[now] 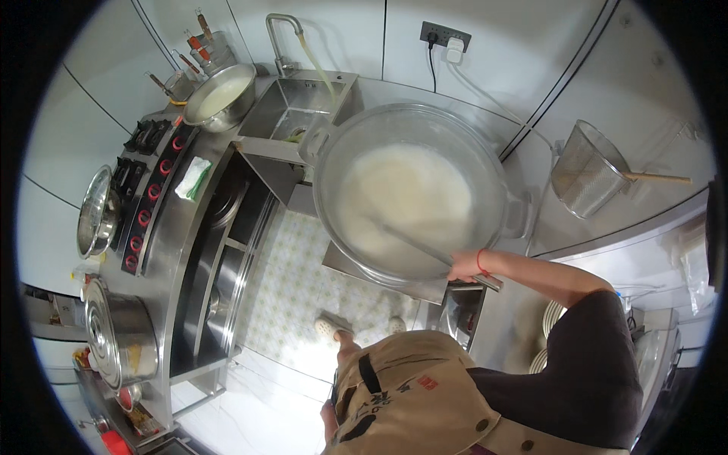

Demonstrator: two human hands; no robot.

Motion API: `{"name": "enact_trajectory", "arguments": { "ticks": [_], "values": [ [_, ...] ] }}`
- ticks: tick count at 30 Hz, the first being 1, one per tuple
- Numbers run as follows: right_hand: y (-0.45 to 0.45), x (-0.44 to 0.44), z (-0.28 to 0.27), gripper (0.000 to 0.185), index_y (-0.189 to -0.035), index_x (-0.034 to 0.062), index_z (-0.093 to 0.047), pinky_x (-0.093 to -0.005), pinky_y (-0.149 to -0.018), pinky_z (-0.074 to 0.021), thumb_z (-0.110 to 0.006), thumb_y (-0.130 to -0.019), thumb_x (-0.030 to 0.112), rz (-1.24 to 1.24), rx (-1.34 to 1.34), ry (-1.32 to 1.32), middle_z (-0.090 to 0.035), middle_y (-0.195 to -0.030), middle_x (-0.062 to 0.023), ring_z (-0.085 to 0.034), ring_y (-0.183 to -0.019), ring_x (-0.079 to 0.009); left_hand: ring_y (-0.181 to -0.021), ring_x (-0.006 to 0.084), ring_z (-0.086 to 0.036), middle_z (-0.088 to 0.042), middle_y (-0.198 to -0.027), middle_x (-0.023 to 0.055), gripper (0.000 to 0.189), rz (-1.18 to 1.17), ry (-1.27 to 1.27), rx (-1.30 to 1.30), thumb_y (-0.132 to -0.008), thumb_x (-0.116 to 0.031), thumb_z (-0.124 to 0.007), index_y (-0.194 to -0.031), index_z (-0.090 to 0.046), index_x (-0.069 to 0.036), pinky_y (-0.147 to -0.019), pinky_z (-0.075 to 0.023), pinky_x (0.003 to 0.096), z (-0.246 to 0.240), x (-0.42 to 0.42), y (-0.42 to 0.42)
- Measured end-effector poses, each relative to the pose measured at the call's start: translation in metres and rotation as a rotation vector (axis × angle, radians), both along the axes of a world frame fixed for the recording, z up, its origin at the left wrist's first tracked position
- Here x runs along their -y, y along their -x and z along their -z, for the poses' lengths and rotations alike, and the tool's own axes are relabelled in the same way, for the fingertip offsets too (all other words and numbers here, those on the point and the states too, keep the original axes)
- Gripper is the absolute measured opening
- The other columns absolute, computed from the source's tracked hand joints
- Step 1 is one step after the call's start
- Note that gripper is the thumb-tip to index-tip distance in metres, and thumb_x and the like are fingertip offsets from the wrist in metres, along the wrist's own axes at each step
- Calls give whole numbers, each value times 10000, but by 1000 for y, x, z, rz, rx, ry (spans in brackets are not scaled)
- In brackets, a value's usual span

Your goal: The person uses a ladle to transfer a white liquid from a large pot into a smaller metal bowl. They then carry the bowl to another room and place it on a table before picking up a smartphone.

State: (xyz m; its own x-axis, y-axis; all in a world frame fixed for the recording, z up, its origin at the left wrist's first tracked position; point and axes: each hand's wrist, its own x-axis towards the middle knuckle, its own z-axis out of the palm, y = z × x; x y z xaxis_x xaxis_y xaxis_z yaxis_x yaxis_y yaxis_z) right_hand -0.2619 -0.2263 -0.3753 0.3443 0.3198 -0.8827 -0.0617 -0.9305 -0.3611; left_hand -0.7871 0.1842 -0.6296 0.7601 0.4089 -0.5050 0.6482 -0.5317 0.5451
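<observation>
My right hand [466, 266], with a red cord at the wrist, grips a long metal-handled utensil [418, 244]. Its lower end dips into pale, milky liquid [409, 187], so the head is hidden. Steam blurs the surface. The liquid fills the lower part of a large round metal pot [325, 219] with loop handles. At the left side of my tan apron [415, 392], only a small part of my left hand [328, 420] shows. The fingers are mostly hidden, and whether they hold anything is unclear.
Left of the pot is a steel sink [290, 99] with a faucet [284, 42] and hose. A gas range [153, 193], a bowl of pale liquid [222, 99] and a lidded stockpot [122, 335] line the left counter. A mesh strainer [591, 170] hangs at right, above stacked plates [551, 318].
</observation>
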Motion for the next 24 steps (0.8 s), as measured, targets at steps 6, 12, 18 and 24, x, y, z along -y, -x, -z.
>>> {"name": "enact_trajectory", "arguments": {
  "ticks": [6,12,18,24],
  "values": [
    [33,10,-23,353,-623,184,-389,-182,-374,-250,-556,-932,157,882,-761,-425,-347,-527,91,-312,-395,-10,-866,346,-650,-688,-904,188,312,119,-32,-257,-900,-303,-471,-984,-696,-103,-750,-497,414,21,8,29],
    [118,13,-52,349,-634,177,-375,-191,-356,-226,-577,-918,157,1034,-734,-705,-345,-539,98,-310,-389,-4,-849,342,-653,-690,-887,181,261,106,39,-259,-887,-268,-513,-979,-700,-112,-737,-500,408,25,-1,21],
    [196,18,-70,202,-910,116,-443,-218,-347,-215,-640,-865,99,1166,-507,-810,-345,-551,74,-309,-379,-26,-814,332,-661,-693,-845,163,178,81,31,-185,-848,-189,-602,-982,-710,-140,-708,-508,395,13,-6,-18],
    [248,21,-63,185,-949,120,-451,-216,-346,-228,-609,-874,60,1224,-412,-853,-338,-532,62,-320,-367,-39,-895,341,-656,-695,-913,161,199,125,145,-94,-854,-232,-595,-995,-697,-135,-779,-506,412,41,-19,-6]
  ]
}}
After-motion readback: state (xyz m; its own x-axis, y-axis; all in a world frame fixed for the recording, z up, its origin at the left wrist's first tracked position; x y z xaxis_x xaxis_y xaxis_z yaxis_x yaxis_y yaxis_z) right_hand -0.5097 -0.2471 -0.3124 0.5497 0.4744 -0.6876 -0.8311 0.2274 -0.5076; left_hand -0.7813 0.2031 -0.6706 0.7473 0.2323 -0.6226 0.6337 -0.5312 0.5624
